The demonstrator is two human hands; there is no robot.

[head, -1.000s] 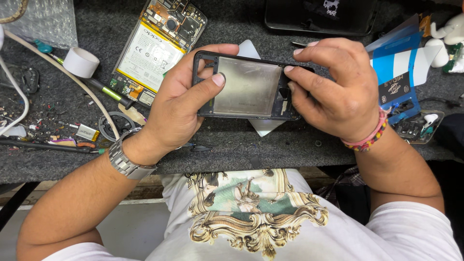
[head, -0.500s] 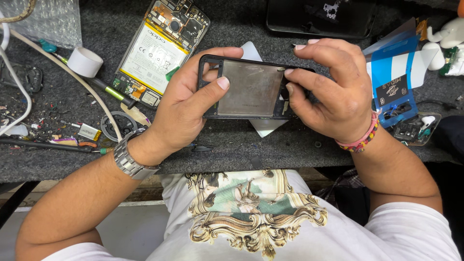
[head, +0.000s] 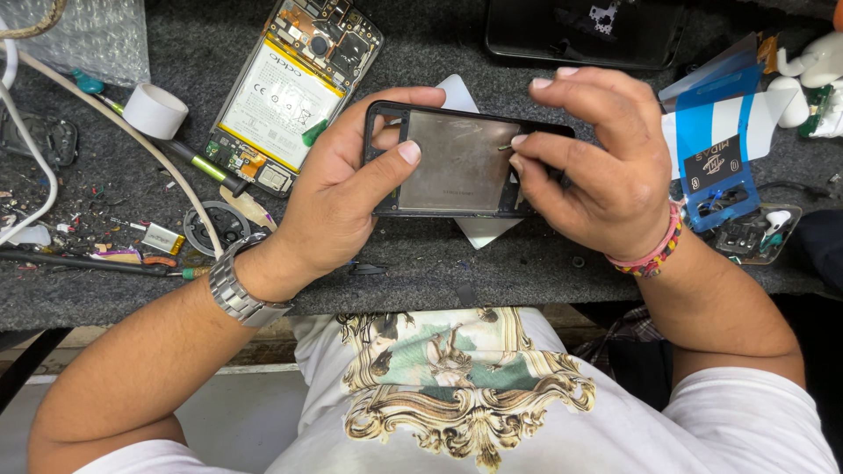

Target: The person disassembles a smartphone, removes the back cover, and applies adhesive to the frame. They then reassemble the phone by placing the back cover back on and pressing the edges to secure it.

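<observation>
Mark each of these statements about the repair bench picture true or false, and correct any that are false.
1. The left hand grips the black phone frame with its thumb on the metal plate. True.
2. The opened phone with its battery showing lies in the person's lap. False: it lies on the dark mat, up and left of the hands.
3. The right hand pinches something small at the frame's right edge. True.
4. The roll of white tape sits to the right of the hands. False: it is on the left.
</observation>
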